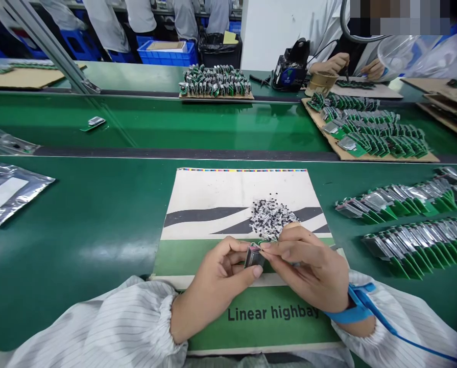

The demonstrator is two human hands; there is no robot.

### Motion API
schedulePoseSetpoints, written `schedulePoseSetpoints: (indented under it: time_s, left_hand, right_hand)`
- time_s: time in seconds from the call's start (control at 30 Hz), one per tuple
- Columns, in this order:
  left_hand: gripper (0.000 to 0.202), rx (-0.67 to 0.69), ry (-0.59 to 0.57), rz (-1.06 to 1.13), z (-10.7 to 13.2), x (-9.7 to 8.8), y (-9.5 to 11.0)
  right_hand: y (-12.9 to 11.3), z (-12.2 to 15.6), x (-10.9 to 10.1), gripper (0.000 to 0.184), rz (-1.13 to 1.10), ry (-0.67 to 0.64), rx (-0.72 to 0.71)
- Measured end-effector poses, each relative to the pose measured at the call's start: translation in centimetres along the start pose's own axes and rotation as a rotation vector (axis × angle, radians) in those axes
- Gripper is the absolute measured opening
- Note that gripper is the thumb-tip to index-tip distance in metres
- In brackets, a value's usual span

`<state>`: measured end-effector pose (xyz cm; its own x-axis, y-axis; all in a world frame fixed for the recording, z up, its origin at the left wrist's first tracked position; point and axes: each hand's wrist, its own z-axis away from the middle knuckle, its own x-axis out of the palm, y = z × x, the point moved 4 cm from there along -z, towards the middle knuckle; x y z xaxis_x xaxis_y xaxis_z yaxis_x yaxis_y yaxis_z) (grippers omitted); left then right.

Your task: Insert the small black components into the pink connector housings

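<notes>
My left hand [213, 286] grips a small circuit board module with a metal shield [254, 255], thumb below and fingers curled round it. My right hand [308, 266] pinches at the module's top edge with thumb and forefinger; whether a tiny part sits in the pinch I cannot make out. A blue wrist strap [353, 306] wraps my right wrist. Just beyond my fingers lies a heap of several tiny black-and-silver components [271, 217] on a printed cardboard sheet [220, 194] marked "Linear highbay".
Rows of green boards with metal shields [408, 225] lie to my right. More boards fill a cardboard tray [369, 130] and a far tray [215, 82]. Silver antistatic bags [6, 191] lie left. Across the conveyor a person's hands [333, 64] work beside a soldering station [291, 66].
</notes>
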<state>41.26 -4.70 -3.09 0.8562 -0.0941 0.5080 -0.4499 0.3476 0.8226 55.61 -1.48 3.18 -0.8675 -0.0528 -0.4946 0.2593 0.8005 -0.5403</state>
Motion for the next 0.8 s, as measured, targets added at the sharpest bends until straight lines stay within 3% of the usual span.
schedulePoseSetpoints:
  time_s: [0.23,0.57,0.8]
  left_hand:
    - [0.020,0.024,-0.010,-0.023,0.1,0.0,0.0]
    - [0.021,0.013,0.000,-0.060,-0.1,-0.2,-0.2]
    - [0.018,0.036,0.009,-0.090,0.0,-0.2,-0.1]
  right_hand:
    - [0.0,0.2,0.1,0.033,0.003,-0.006,-0.019]
    - [1.1,1.1,0.8,0.016,-0.210,0.044,0.165]
    - [1.0,0.9,1.0,0.026,-0.231,0.014,0.127]
